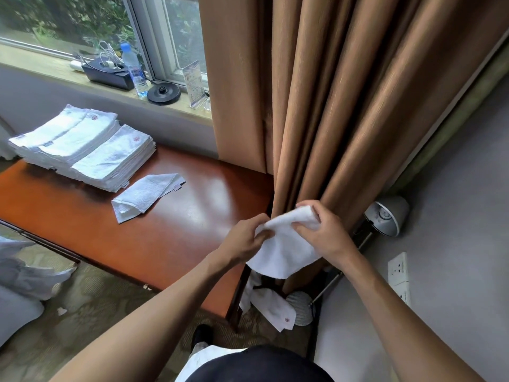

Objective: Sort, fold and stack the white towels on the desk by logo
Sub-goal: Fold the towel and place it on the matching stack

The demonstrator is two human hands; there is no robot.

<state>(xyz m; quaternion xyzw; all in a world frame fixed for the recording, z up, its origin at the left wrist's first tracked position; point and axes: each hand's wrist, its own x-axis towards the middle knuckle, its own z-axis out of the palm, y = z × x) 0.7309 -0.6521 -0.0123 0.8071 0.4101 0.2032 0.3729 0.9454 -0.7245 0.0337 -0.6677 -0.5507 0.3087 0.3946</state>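
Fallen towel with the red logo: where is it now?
Head view, lower centre-right: the fallen towel lies on the floor by the desk end, beside the lamp base, below the held towel.

The glossy reddish-brown wooden table (170,235) carries two stacks of folded white terry towels at its far left end, a taller back stack (63,136) and a front stack (115,161), pressed side by side. A loosely folded single white towel (146,195) lies just beside them.

We see a white towel (283,252) at lower centre, white stacked towels (82,144) bearing small red logos at upper left, a glossy reddish-brown desk (165,235), a tan-brown curtain (344,92), a blue-capped water bottle (134,70) and swirl-patterned olive carpet (93,293).
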